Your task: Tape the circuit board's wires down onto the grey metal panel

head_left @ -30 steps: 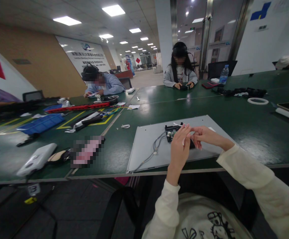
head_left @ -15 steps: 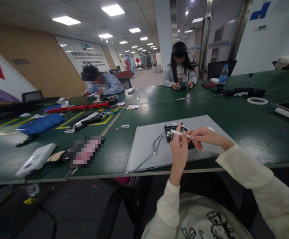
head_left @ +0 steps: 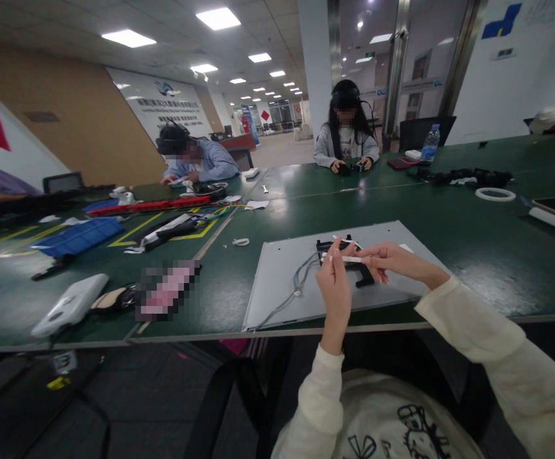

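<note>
A narrow white strip [head_left: 352,259] is stretched between my two hands, above a flat grey panel [head_left: 272,271] at the table's front edge. My left hand [head_left: 333,280] pinches its left end between thumb and fingers. The right hand [head_left: 392,260] grips the other end, thumb and forefinger closed on it. Beneath the hands lies a black frame-like part [head_left: 366,278], partly covered by them. Thin grey cables [head_left: 301,275] run from near the part across the panel to its front left corner.
On the left are a blue tray [head_left: 79,238], a white device [head_left: 70,305] and a pink item [head_left: 169,292], partly blurred. A coiled white cable [head_left: 241,242] lies behind the panel. To the right are a white ring [head_left: 495,194] and a bottle [head_left: 430,145]. Other people sit around the table.
My left hand has moved slightly left and drawn along the strip's left end, uncovering more of the black part. The right hand stays nearly in place, still holding the strip.
</note>
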`<state>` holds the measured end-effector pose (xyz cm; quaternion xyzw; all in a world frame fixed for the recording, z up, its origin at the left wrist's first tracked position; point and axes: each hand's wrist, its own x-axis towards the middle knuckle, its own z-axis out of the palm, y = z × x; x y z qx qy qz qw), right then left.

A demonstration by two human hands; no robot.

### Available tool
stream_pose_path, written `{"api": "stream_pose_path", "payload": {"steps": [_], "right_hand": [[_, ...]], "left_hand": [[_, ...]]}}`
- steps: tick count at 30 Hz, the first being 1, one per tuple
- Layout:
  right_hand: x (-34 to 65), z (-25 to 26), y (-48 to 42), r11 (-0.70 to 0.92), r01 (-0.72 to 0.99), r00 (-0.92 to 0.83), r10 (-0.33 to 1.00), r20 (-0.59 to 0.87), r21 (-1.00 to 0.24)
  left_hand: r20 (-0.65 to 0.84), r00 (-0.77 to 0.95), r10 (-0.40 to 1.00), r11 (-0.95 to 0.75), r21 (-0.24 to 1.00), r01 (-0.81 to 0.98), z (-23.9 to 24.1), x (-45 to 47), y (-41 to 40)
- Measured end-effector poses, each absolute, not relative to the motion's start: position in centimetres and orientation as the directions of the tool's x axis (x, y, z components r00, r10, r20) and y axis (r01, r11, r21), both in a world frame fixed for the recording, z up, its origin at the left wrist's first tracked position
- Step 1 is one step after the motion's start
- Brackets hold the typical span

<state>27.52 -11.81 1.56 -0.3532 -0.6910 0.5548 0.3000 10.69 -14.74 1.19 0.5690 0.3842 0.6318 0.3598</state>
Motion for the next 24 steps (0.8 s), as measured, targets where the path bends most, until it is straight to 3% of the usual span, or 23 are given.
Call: {"api": "stream_pose_path", "payload": {"steps": [6, 12, 18, 24], "right_hand": [[28.2, 1.8, -11.9, 0.205, 0.213, -0.528, 0.847, 0.064, -0.955], [28.4, 1.5, -11.4, 0.240, 0.346, -0.413, 0.907, 0.082, -0.907], [28.5, 0.2, -10.5, 0.300, 0.717, -0.229, 0.954, 0.193, -0.630], [28.9, -1.2, -9.9, 0.275, 0.864, -0.235, 0.961, 0.146, -0.421]], "left_hand": [[0.515, -0.100, 0.851, -0.433, 0.798, 0.420, 1.3, 9.8, -14.9], [0.545, 0.000, 0.839, -0.393, 0.605, 0.693, 0.8, 9.5, -14.3], [0.374, 0.051, 0.926, -0.207, 0.393, 0.896, 0.4, 9.8, -14.3], [0.250, 0.114, 0.962, -0.182, 0.266, 0.947, 0.5, 10.2, -14.1]]}}
